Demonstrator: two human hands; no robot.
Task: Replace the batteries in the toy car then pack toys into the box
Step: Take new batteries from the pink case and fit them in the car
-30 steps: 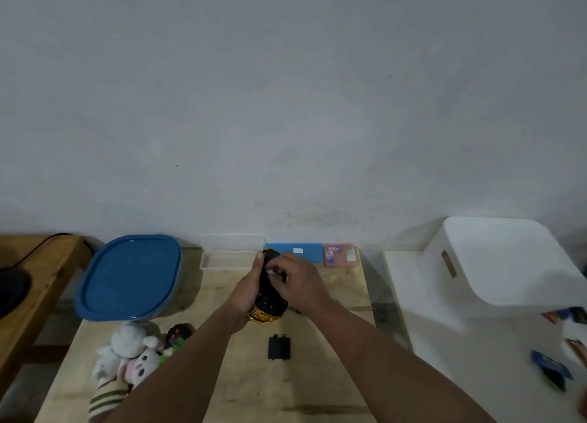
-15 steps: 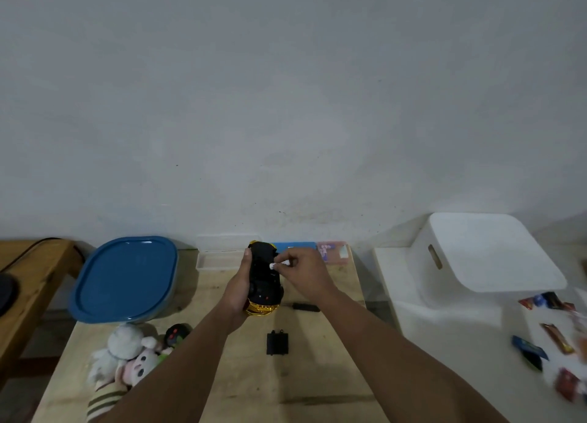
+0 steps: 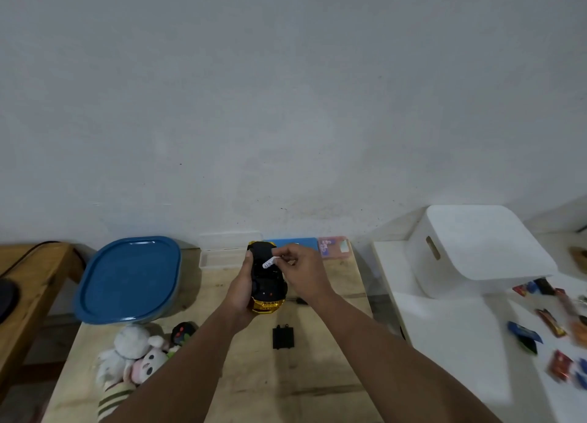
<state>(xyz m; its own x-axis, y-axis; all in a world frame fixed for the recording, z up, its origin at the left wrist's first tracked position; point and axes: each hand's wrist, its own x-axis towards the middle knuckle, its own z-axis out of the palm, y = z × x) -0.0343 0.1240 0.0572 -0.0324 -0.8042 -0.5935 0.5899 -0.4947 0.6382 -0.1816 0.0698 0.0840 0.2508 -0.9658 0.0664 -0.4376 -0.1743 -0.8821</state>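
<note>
The wooden surface (image 3: 317, 391) carries a big blue lid (image 3: 127, 279) on a container at the back left, and some soft toys (image 3: 133, 356) lie near the front left. The toy car (image 3: 266, 279) is held upside down above the middle of the surface. The left hand (image 3: 241, 290) is closed around the left side of the car. The right hand (image 3: 301, 270) pinches a small white battery (image 3: 268, 262) at the underside of the car. A small black cover (image 3: 282, 337) lies flat on the surface, in front of the car.
</note>
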